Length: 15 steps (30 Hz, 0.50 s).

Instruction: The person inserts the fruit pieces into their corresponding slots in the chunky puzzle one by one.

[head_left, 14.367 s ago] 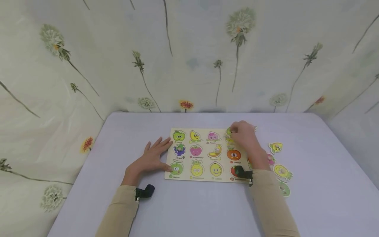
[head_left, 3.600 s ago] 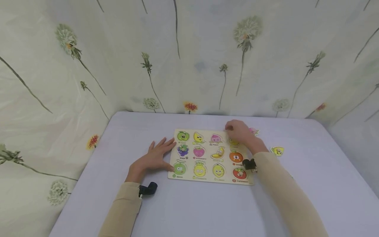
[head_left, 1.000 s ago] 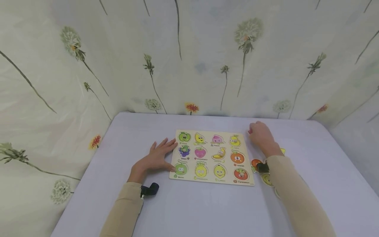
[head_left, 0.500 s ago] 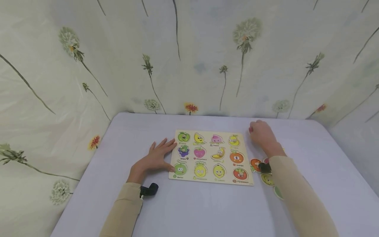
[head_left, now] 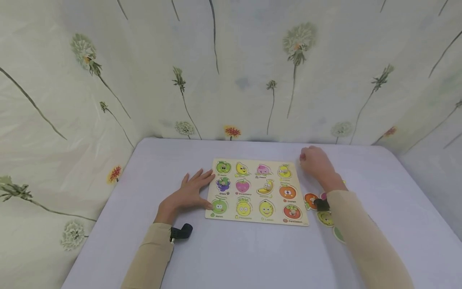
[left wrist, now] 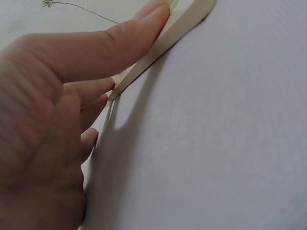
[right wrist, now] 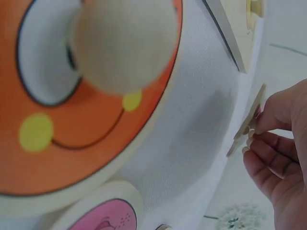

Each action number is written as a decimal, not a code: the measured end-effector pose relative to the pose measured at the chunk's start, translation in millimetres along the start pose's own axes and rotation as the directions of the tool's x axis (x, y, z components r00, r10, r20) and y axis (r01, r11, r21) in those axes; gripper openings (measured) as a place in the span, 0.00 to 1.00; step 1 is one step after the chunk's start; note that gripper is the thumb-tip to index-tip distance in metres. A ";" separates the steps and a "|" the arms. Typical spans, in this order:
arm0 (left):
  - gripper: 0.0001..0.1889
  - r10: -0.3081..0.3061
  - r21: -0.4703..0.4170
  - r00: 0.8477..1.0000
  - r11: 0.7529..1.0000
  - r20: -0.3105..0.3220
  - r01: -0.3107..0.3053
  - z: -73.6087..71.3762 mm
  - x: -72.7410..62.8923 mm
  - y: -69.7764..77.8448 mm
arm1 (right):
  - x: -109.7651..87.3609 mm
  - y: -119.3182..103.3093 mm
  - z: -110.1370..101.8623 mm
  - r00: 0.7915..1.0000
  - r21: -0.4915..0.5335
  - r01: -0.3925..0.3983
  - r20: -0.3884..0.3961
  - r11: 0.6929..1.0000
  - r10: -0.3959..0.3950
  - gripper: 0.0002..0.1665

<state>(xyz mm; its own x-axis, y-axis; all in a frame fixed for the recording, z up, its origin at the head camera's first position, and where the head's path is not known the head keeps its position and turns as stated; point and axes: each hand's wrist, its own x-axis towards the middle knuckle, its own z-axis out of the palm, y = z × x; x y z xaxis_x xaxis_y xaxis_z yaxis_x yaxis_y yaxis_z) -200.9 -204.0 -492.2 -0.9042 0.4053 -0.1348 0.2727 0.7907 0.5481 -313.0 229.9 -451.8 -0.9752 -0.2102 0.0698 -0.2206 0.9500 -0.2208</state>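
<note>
My right hand (head_left: 317, 162) is raised just beyond the upper right corner of the wooden fruit puzzle board (head_left: 254, 204). Between thumb and fingers it pinches a flat wooden puzzle piece (right wrist: 248, 115), seen edge-on in the right wrist view. A bit of pink shows at the fingertips in the head view; the rest of its picture is hidden. My left hand (head_left: 187, 196) lies spread at the board's left edge, thumb over the melon picture (head_left: 219, 206), other fingertips along the side. Knobbed pieces such as the apple (head_left: 223, 167) and pear (head_left: 284, 171) sit in the board.
Loose pieces lie right of the board, partly under my right forearm: an orange one (head_left: 311, 200) with a round wooden knob (right wrist: 124, 45), a pink one (right wrist: 108, 215), a yellow one (head_left: 326, 218) and a green one (head_left: 338, 234). A flowered curtain (head_left: 231, 80) hangs behind the white table (head_left: 223, 257).
From the board's top right corner, my right hand has moved right and picked up a piece; lately it shifts slightly back left. The pear slot is uncovered to view. My left hand stays put.
</note>
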 end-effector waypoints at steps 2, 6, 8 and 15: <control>0.59 -0.005 0.006 1.000 1.000 0.003 0.005 0.6 0.2 -0.7 | -0.5 -3.1 -0.2 1.000 0.007 -0.004 0.008 1.000 0.004 0.10; 0.59 -0.007 0.017 1.000 1.000 0.007 0.007 1.4 0.6 -1.9 | -1.3 -7.7 0.3 1.000 0.024 -0.007 0.020 1.000 0.007 0.11; 0.59 -0.008 0.018 1.000 1.000 0.008 0.008 1.2 0.4 -1.8 | -0.8 -9.3 0.4 1.000 0.030 0.000 0.017 1.000 -0.001 0.11; 0.58 0.002 0.004 1.000 1.000 -0.003 -0.002 -0.9 -1.0 1.1 | 2.4 -14.6 1.7 0.999 0.056 0.038 -0.010 0.998 -0.038 0.10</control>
<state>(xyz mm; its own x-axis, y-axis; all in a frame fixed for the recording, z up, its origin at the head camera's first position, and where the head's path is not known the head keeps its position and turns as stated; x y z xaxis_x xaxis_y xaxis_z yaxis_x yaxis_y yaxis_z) -200.0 -203.9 -490.7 -0.9047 0.4053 -0.1311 0.2757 0.7917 0.5452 -312.1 215.2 -450.1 -0.9659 -0.2436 0.0874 -0.2584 0.9268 -0.2724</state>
